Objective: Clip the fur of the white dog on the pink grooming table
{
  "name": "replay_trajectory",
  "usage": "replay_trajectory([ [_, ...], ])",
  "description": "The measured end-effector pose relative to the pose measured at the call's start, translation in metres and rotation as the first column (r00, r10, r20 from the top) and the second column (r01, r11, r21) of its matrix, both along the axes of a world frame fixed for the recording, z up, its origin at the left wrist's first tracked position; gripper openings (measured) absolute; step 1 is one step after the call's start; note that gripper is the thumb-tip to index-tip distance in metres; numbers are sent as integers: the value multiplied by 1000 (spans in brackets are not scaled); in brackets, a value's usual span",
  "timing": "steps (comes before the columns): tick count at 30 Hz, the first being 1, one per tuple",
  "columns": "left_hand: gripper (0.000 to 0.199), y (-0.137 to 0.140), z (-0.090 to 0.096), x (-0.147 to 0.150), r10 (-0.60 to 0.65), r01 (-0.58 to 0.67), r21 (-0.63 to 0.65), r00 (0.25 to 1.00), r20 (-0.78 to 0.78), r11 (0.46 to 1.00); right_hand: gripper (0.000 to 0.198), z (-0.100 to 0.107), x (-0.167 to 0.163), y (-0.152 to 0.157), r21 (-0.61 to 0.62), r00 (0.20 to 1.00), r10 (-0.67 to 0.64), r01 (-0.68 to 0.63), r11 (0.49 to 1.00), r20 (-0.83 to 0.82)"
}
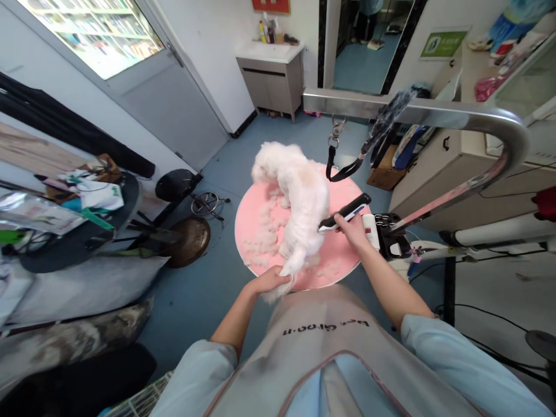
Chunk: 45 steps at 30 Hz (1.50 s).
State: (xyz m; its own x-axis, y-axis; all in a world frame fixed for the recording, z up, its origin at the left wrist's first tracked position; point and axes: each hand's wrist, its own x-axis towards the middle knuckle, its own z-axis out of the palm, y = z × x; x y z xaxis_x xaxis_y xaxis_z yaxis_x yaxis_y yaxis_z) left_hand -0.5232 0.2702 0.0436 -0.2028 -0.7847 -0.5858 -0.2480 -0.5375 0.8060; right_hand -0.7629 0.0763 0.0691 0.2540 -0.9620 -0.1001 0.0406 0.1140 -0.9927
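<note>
A white dog (304, 194) stands on a round pink grooming table (343, 260), its head toward the far left and its rear toward me. My left hand (273, 280) is closed around the dog's tail (293, 263) at the near edge. In my right hand (351, 227) are black-and-white hair clippers (345, 212), their blade end close to the dog's right hindquarter. Whether the blade touches the coat I cannot tell. Clumps of cut white fur (263, 234) lie on the pink top, mostly left of the dog.
A metal grooming arm (434, 113) with a hanging black loop (343, 172) arches over the table's right side. A black tool holder (393, 234) with scissors sits at the right edge. Left are a wheeled stool base (206, 204) and a cluttered dark round table (125, 202).
</note>
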Motion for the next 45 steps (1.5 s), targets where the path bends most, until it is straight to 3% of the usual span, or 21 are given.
replay_trajectory([
  [3, 38, 1, 2, -2, 22, -22, 4, 1000, -1, 1000, 27, -4, -8, 8, -43, 999, 42, -41, 998, 18],
  [6, 39, 1, 4, -5, 34, -34, 3, 999, 11, 999, 29, 0, -3, -26, -9, 980, -174, 175, 985, 94],
  [8, 39, 2, 4, -8, 36, -36, -2, 999, 23, 999, 30, 2, 4, -43, 26, 975, -195, 194, 981, 107],
  [10, 38, 3, 4, -10, 33, -33, -9, 999, 22, 999, 30, 1, 7, -37, 21, 992, -106, 105, 994, 73],
  [15, 32, 10, -4, -13, 42, -43, -37, 999, -23, 998, 34, -5, -8, 13, -19, 985, 174, -174, 985, -6],
  [17, 33, 11, -9, -15, 45, -48, -53, 998, -43, 997, 35, 4, -10, 0, -31, 993, 113, -112, 993, 33],
  [19, 36, 11, -13, -17, 39, -42, -56, 998, -41, 998, 35, 21, -4, -33, -34, 991, -60, 65, 997, 118],
  [20, 37, 11, -15, -18, 34, -36, -52, 999, -33, 998, 36, 30, 2, -50, -24, 989, -50, 54, 998, 140],
  [23, 34, 10, -21, -21, -7, 6, -60, 1000, -21, 998, 41, 48, 19, -71, -25, 996, 61, -59, 998, 65],
  [28, 26, 12, -30, -24, -37, 32, -120, 999, -39, 992, 44, 59, 27, -40, -121, 939, 314, -331, 936, -138],
  [30, 25, 13, -33, -26, -57, 49, -143, 997, -58, 988, 41, 69, 34, -54, -192, 949, 256, -290, 937, -183],
  [32, 22, 13, -37, -27, -71, 58, -164, 995, -76, 985, 33, 80, 47, -85, -270, 981, 20, -73, 960, -194],
  [35, 18, 13, -41, -29, -57, 43, -165, 995, -79, 985, 30, 88, 66, -112, -210, 951, -33, -34, 977, -308],
  [38, 18, 14, -42, -30, -68, 55, -161, 995, -79, 985, 38, 83, 67, -79, -201, 910, 146, -239, 950, -388],
  [41, 17, 14, -42, -31, -63, 41, -196, 992, -108, 980, 46, 78, 58, -31, -244, 837, 324, -459, 854, -440],
  [43, 16, 15, -40, -32, -51, 20, -220, 990, -135, 975, 49, 81, 57, -28, -280, 830, 302, -465, 840, -469],
  [45, 15, 15, -40, -33, -48, 12, -225, 987, -152, 974, 43, 87, 64, -48, -361, 865, 130, -333, 871, -485],
])
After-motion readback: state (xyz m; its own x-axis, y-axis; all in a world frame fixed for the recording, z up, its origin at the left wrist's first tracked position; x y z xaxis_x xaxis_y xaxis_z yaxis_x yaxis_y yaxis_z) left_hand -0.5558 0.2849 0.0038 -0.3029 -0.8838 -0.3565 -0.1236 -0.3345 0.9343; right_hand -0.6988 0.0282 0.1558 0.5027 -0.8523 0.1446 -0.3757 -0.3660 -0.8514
